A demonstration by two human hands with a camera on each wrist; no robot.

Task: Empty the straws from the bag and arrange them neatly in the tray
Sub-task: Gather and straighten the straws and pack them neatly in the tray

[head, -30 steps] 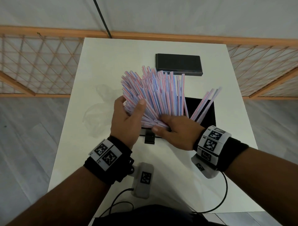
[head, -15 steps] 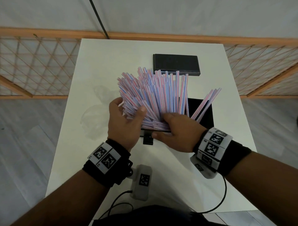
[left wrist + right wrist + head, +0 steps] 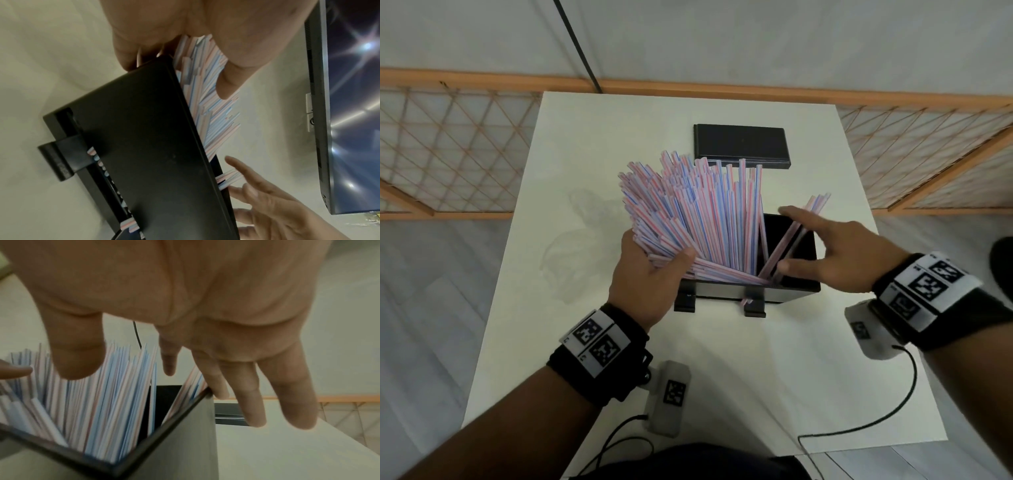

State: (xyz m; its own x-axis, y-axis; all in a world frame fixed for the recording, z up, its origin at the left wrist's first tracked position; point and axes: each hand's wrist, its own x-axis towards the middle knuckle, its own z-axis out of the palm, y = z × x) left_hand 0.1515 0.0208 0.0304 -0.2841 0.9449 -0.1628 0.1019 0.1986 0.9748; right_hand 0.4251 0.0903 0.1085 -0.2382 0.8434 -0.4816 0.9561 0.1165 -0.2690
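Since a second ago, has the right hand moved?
Yes. The right hand left the big straw bundle and shifted right, toward the black tray's right end, fingers spread.

No readable words, brands or numbers. Only signs: black-and-white square fiducial markers on left wristband [image 3: 595, 341], right wristband [image 3: 930, 283], both grey wrist camera housings [image 3: 671, 397]. Tiny characters beside left wristband markers, too small to read.

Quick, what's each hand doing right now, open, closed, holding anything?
Left hand: closed around the big bunch of straws standing in the tray.
Right hand: open, fingers spread beside the few leaning straws, gripping nothing.
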